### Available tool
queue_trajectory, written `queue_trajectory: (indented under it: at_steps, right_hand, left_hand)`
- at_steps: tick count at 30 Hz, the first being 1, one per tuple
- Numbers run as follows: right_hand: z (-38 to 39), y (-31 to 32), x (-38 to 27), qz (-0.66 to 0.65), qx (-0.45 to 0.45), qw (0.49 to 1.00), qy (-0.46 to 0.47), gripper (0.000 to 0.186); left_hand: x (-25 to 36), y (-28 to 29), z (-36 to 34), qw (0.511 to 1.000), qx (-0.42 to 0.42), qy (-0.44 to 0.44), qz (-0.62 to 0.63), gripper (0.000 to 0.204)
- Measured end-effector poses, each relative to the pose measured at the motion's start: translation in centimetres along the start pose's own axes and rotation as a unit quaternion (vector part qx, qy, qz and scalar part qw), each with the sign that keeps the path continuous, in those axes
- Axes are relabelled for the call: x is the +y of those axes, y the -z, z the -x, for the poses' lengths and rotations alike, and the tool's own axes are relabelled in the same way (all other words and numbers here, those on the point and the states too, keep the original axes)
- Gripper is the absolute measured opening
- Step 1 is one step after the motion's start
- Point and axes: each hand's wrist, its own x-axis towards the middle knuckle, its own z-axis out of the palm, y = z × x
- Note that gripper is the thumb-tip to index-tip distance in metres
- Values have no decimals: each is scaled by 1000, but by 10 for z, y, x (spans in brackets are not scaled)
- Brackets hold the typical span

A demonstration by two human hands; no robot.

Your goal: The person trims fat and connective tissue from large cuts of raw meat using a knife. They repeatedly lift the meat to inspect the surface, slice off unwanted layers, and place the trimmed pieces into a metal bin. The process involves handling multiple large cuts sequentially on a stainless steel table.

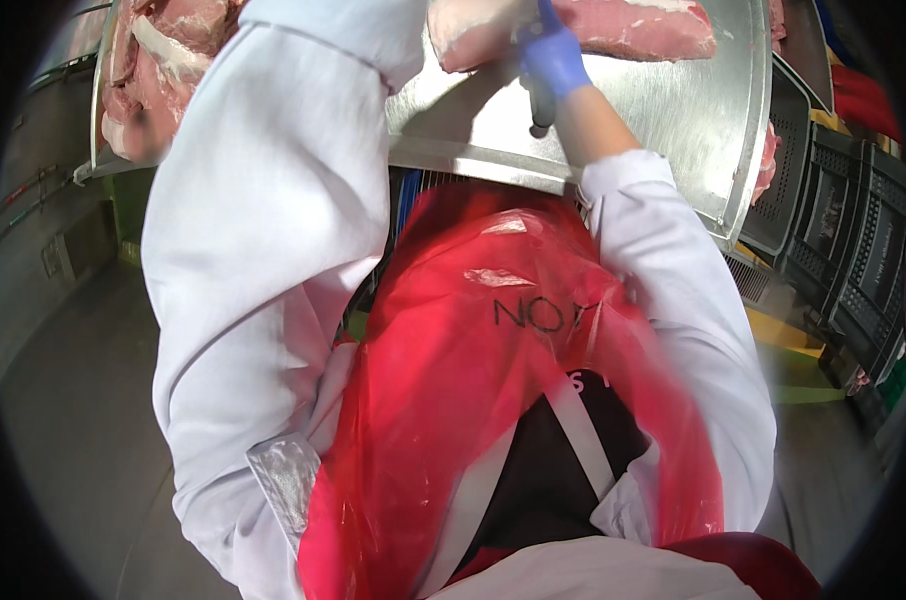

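My right hand [556,62], in a blue-violet glove, is closed round a knife [541,112]. Only the dark butt of the handle shows below the fist; the blade is hidden. Against the glove lies a long piece of pink raw meat [638,30] with pale fat on its upper edge. Its left part, by my fist, is paler and blurred. Under it is a shiny metal work surface [688,130]. My left arm, in a white sleeve [273,150], reaches up to the top edge, and the hand itself is out of sight.
At the upper left, a metal tray [97,120] holds several pieces of raw meat [163,75]. Dark plastic crates [843,240] stand at the right beyond the work surface's raised edge. A red plastic apron [443,400] covers my front, close to the near edge.
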Motion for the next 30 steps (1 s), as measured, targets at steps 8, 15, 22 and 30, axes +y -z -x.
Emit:
queue_trajectory:
  at_steps: [8, 15, 22, 30]
  right_hand:
    - [-11, -17, 25, -77, -42, 994, 70, 76]
    - [29, -51, 27, 21, -2, 991, 129, 80]
    - [31, -79, 40, 94, 31, 963, 252, 84]
    - [9, -91, 20, 100, -31, 975, 194, 75]
  left_hand:
    - [21, 8, -11, 999, 10, -21, -29, 21]
    - [23, 23, -8, 999, 26, -20, -38, 21]
    - [20, 35, -4, 997, 51, -22, -43, 21]
    - [30, 51, 0, 990, 110, -83, -40, 19]
